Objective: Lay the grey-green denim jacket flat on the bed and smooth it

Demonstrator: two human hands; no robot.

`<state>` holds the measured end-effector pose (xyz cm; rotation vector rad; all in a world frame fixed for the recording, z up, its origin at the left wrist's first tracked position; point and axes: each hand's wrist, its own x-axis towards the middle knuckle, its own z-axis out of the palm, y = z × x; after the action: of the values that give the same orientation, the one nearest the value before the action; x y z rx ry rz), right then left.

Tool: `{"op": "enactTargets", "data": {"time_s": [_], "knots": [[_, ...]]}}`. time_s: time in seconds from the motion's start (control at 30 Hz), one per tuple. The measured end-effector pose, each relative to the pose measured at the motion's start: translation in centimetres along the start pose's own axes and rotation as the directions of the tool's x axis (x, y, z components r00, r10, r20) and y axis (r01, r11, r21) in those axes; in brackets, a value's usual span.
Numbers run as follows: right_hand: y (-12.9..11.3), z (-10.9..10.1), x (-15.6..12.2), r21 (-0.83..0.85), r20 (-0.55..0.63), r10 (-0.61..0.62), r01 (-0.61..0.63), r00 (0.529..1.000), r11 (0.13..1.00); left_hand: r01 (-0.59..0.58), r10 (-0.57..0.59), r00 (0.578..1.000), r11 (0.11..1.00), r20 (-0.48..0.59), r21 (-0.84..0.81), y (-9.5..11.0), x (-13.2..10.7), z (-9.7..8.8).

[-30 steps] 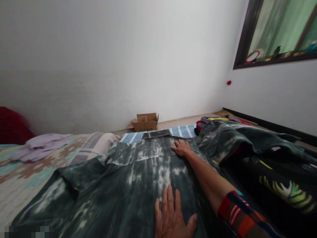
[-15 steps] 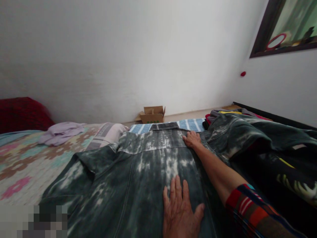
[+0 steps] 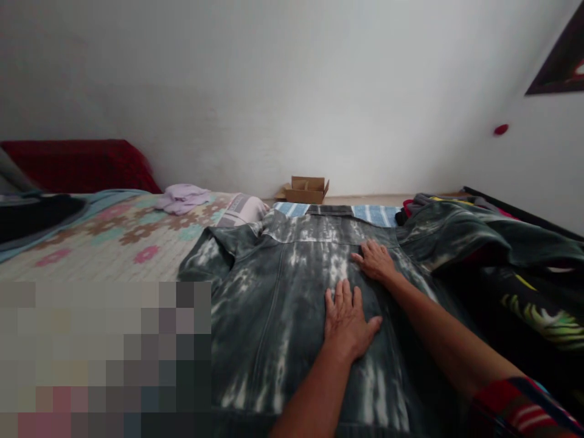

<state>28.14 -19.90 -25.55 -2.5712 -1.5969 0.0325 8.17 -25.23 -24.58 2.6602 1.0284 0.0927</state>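
A dark green-grey denim jacket [image 3: 292, 304] with pale tie-dye blotches lies spread out back side up, its collar at the far end. My left hand [image 3: 349, 322] rests flat on the middle of its back, fingers apart. Farther up and to the right, my right hand [image 3: 376, 261] lies palm down just below the yoke seam, fingers spread. Neither hand holds anything. One sleeve [image 3: 219, 246] is bent at the left; the other sleeve [image 3: 474, 228] stretches right over dark clothing.
A flowered bed cover [image 3: 132, 237] lies to the left, bearing a crumpled lilac cloth [image 3: 182, 199]. Past the collar are a blue striped cloth [image 3: 374, 215] and an open cardboard box [image 3: 305, 193] by the wall. Black printed clothing [image 3: 542, 316] lies at the right. The lower left is pixelated.
My right hand has slid down from the yoke to below its seam, still flat. The view has turned left, showing more of the bed. My left hand stays on the jacket's back.
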Motion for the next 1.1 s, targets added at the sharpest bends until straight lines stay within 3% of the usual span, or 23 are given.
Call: {"op": "enactTargets", "data": {"time_s": [0.27,0.43,0.5,0.63,0.8,0.97,1.1], "knots": [[-0.7,0.4,-6.3,-0.019,0.073,0.050,-0.049,0.996,0.999,-0.011,0.011,0.997,1.000,0.080,0.005,0.8,0.2,-1.0],[-0.7,-0.7,-9.9,-0.027,0.071,0.069,-0.068,0.995,0.997,-0.154,0.157,0.964,0.988,0.215,-0.032,0.0,-2.4,-3.4],[-1.3,-1.1,-11.4,-0.025,0.055,0.060,-0.059,0.997,0.998,-0.148,0.148,0.975,0.989,0.167,-0.013,-1.1,-4.0,-4.3],[-3.6,-0.5,-14.7,0.014,0.052,-0.048,0.047,0.997,0.999,0.057,-0.057,0.998,0.994,-0.006,0.094,-3.7,-6.6,-4.5],[-4.8,-0.1,-16.8,0.068,0.071,-0.035,0.030,0.997,0.997,0.133,-0.134,0.991,0.982,-0.004,0.135,-5.5,-7.4,-3.0],[-4.0,-0.6,-17.6,0.082,0.059,-0.008,0.003,0.998,0.997,0.161,-0.167,0.986,0.972,0.022,0.174,-5.6,-6.8,-2.6],[-3.3,-0.5,-18.9,0.066,0.054,0.013,-0.016,0.998,0.998,0.142,-0.141,0.990,0.972,-0.017,0.187,-5.5,-7.0,-2.6]]}}
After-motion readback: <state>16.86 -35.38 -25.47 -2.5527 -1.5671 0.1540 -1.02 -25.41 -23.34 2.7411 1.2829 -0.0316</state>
